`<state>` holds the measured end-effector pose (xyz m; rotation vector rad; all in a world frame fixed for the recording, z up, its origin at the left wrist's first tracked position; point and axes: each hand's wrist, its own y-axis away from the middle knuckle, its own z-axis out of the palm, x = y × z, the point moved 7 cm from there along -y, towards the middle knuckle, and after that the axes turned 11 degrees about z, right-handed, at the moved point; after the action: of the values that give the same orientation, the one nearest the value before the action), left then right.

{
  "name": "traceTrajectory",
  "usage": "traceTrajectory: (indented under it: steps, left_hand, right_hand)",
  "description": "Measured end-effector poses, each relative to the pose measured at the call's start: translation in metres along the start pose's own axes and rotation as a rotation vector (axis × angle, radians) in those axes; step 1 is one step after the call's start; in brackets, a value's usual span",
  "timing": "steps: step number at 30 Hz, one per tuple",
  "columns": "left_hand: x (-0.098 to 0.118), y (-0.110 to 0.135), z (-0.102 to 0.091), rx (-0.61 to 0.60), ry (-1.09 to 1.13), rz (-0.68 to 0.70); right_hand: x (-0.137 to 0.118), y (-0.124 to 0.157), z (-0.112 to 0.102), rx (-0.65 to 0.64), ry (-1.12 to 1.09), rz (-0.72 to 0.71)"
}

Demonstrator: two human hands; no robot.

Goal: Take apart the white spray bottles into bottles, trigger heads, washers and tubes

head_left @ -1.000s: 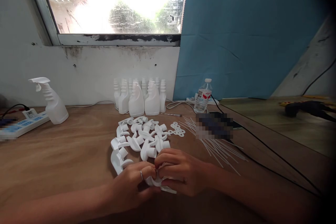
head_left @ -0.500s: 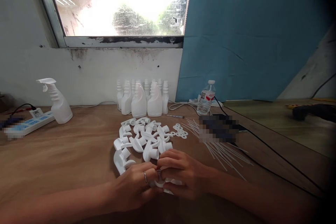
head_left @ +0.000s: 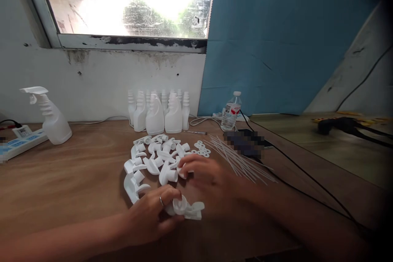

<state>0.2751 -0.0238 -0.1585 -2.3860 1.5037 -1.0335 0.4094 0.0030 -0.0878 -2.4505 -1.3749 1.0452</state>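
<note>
My left hand (head_left: 158, 213) is closed around a white spray trigger head (head_left: 179, 204), its round collar facing up and its lever side pointing right. My right hand (head_left: 205, 176), blurred by motion, has its fingers loosely bent and apart at the right edge of a pile of trigger heads (head_left: 168, 175). Its fingertips overlap one trigger head in the pile; whether they touch it cannot be seen. Just beyond that hand lie small white ring washers (head_left: 202, 149). Thin white tubes (head_left: 231, 157) are spread to its right.
White bottles (head_left: 155, 118) stand by the wall. A bottle with a trigger head (head_left: 55, 120) stands left beside a power strip (head_left: 26, 143). A water bottle (head_left: 231, 112), a thin metal tool (head_left: 195, 132), a blurred-out dark object (head_left: 244, 144) and black cables (head_left: 302, 172) lie or stand rightward.
My right hand has left the held trigger head and moved up to the pile's right edge. My left hand keeps the head, now more visible. The whole view has shifted slightly.
</note>
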Motion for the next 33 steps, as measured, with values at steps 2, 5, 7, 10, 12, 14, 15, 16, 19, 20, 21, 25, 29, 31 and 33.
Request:
traceTrajectory:
  steps: [2, 5, 7, 10, 12, 14, 15, 16, 19, 20, 21, 25, 29, 31, 33]
  left_hand:
    - [0.000, -0.001, 0.001, -0.018, 0.012, -0.005]
    - [0.001, -0.002, 0.000, -0.024, 0.036, 0.013]
    - [0.002, -0.002, -0.001, -0.013, 0.051, 0.025]
    - [0.002, -0.001, 0.000, -0.013, 0.052, 0.019]
    - [0.001, -0.001, 0.000, -0.018, 0.038, 0.001]
    - [0.001, -0.001, 0.000, -0.019, 0.027, -0.015]
    - [0.000, -0.001, 0.000, -0.015, 0.023, -0.028]
    - [-0.001, 0.000, -0.001, -0.011, 0.020, -0.050]
    - [-0.009, 0.002, 0.000, -0.008, 0.041, -0.158]
    - [-0.011, 0.003, 0.001, -0.008, 0.066, -0.189]
    - [-0.012, 0.003, 0.001, -0.005, 0.094, -0.208]
    - [-0.011, 0.000, 0.000, 0.018, 0.161, -0.198]
    - [-0.006, -0.006, -0.005, 0.035, 0.193, -0.125]
    - [-0.005, -0.007, -0.007, 0.046, 0.196, -0.108]
    - [-0.004, -0.008, -0.007, 0.047, 0.197, -0.100]
  right_hand:
    - [0.029, -0.002, -0.028, 0.150, 0.130, 0.136]
    - [0.091, 0.005, -0.062, 0.118, 0.485, 0.565]
    - [0.135, 0.026, -0.078, -0.062, 0.622, 0.939]
    - [0.167, 0.048, -0.088, -0.228, 0.585, 1.123]
    - [0.179, 0.057, -0.086, -0.315, 0.511, 1.187]
    - [0.184, 0.063, -0.082, -0.372, 0.447, 1.236]
    - [0.185, 0.063, -0.080, -0.381, 0.422, 1.248]
    - [0.186, 0.063, -0.078, -0.380, 0.402, 1.256]
    - [0.187, 0.061, -0.078, -0.344, 0.349, 1.265]
    - [0.187, 0.060, -0.079, -0.323, 0.331, 1.267]
    - [0.186, 0.059, -0.081, -0.295, 0.311, 1.264]
    - [0.161, 0.043, -0.088, -0.136, 0.192, 1.140]
    - [0.084, 0.003, -0.073, 0.018, -0.326, 0.649]
    - [0.044, -0.011, -0.055, 0.018, -0.544, 0.444]
    - [0.016, -0.019, -0.034, 0.009, -0.652, 0.325]
